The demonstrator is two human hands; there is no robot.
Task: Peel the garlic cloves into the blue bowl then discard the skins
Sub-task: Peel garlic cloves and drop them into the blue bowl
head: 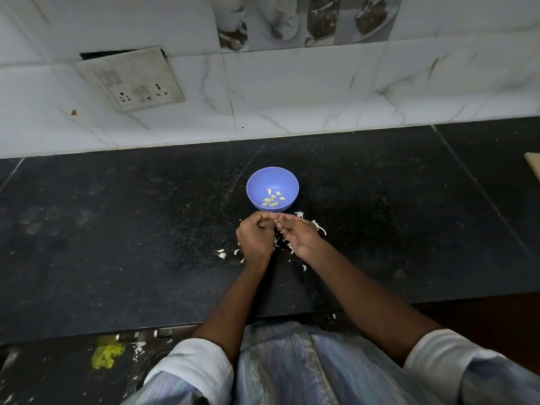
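Black counter (117, 229) | one blue bowl (257, 178) holding about eight peeled cloves (273, 198) | left hand (254, 238), right hand (301, 236) pinching something tiny together | skins (318, 226) lying scattered

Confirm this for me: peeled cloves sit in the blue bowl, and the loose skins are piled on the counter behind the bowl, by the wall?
Not quite. The head view shows the skins scattered in front of the blue bowl, around both hands; peeled cloves do sit inside.

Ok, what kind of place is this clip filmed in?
Most likely a home kitchen. A dark stone counter runs along a marble-look tiled wall with a socket plate, and a blue bowl of peeled garlic cloves sits there, skins scattered around the hands.
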